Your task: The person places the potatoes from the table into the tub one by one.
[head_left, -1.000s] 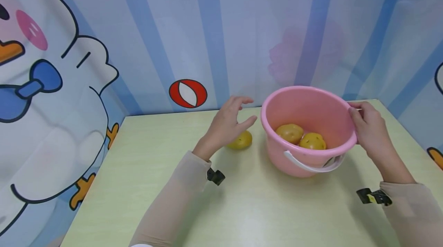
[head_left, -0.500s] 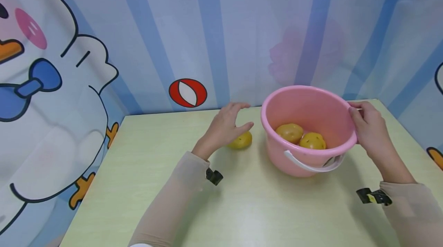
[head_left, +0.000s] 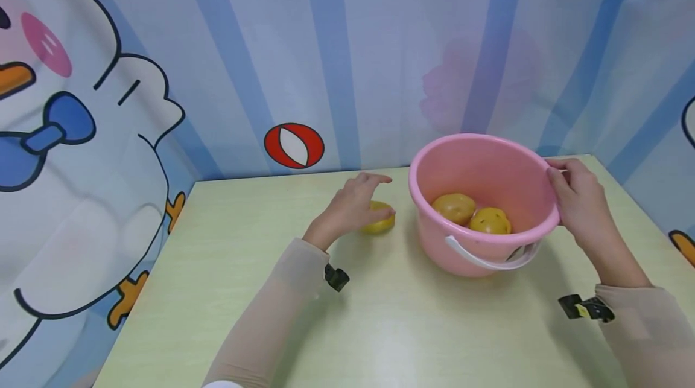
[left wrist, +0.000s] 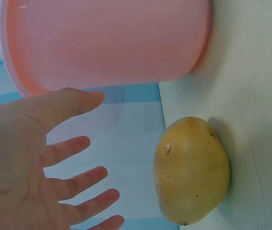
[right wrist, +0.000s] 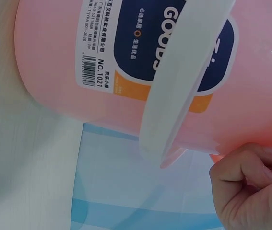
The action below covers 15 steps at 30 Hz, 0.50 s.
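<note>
A yellow-brown potato (head_left: 380, 227) lies on the table, left of a pink plastic bucket (head_left: 438, 250). My left hand (head_left: 352, 206) hovers just above it with fingers spread. In the left wrist view there is a gap between that hand's fingertips and the potato (left wrist: 192, 171). At the bucket's right side, my right hand (head_left: 583, 204) grips the rim, thumb on one side and fingers curled on the other. Two more potatoes rest inside: one smooth potato (head_left: 454, 209) and one with dark dimples, a potato (head_left: 491, 221) beside it.
The bucket's white handle (head_left: 480, 263) hangs down along its near side. A printed label (right wrist: 136, 52) is on the bucket wall. Behind the pale wooden table (head_left: 260, 291) rises a blue striped cartoon backdrop (head_left: 380, 62).
My left hand has come down toward the potato on the table, its thumb now overlapping it in the head view. The right hand and bucket stay in place.
</note>
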Each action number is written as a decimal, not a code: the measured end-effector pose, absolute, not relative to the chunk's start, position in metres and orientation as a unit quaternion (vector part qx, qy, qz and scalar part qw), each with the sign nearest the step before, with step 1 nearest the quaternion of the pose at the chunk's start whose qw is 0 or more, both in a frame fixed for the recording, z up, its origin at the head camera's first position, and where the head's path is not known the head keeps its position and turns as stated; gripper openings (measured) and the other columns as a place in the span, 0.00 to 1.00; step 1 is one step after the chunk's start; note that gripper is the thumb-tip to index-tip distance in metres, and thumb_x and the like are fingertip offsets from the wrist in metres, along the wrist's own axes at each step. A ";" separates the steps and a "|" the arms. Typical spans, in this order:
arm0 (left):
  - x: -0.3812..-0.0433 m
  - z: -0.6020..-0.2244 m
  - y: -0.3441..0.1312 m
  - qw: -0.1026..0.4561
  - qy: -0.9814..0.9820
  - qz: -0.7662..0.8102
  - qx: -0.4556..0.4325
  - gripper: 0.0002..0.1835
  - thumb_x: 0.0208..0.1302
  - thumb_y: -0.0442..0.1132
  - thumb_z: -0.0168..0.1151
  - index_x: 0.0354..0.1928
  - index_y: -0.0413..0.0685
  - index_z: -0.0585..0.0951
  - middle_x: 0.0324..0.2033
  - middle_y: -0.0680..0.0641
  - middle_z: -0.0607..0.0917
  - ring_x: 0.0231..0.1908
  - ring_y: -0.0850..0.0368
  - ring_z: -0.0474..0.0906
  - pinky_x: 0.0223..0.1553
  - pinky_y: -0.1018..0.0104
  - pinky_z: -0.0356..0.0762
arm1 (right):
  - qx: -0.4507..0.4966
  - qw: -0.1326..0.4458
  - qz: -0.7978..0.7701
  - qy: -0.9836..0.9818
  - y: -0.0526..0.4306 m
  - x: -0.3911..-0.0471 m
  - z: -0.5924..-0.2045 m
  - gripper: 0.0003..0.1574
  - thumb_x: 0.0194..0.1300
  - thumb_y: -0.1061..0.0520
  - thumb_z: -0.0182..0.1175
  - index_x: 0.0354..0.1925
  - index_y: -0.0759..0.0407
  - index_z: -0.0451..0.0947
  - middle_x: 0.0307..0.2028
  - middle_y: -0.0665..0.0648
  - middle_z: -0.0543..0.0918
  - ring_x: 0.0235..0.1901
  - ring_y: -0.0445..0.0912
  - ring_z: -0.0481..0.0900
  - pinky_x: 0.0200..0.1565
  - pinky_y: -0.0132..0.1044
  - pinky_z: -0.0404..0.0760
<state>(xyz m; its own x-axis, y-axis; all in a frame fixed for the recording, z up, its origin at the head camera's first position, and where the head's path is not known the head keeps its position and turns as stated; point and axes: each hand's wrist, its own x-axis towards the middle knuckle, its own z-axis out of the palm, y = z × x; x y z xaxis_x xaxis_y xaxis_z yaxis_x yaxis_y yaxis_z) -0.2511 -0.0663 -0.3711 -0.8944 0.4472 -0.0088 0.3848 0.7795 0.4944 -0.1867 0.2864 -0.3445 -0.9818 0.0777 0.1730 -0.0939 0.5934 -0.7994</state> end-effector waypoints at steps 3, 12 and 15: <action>-0.253 -0.375 -0.066 0.070 0.942 0.245 0.218 0.35 0.65 0.51 0.67 0.72 0.55 0.68 0.69 0.45 0.67 0.63 0.46 0.65 0.60 0.43 0.69 | 0.005 0.096 0.451 -0.887 0.286 -0.186 -0.344 0.35 0.82 0.47 0.35 0.70 0.74 0.57 0.50 0.74 0.72 0.28 0.37 0.77 0.25 0.32 0.81; -0.260 -0.391 -0.068 0.076 0.949 0.223 0.208 0.34 0.64 0.53 0.67 0.70 0.53 0.70 0.68 0.43 0.68 0.61 0.44 0.67 0.60 0.45 0.70 | 0.006 0.099 0.449 -0.888 0.286 -0.186 -0.344 0.35 0.81 0.47 0.35 0.71 0.73 0.57 0.49 0.74 0.72 0.28 0.37 0.77 0.25 0.32 0.81; -0.261 -0.394 -0.069 0.075 0.952 0.217 0.205 0.34 0.64 0.52 0.68 0.70 0.51 0.71 0.67 0.42 0.69 0.59 0.43 0.68 0.58 0.45 0.72 | 0.006 0.098 0.452 -0.887 0.286 -0.185 -0.344 0.35 0.81 0.47 0.35 0.71 0.74 0.56 0.50 0.74 0.72 0.27 0.38 0.77 0.25 0.33 0.81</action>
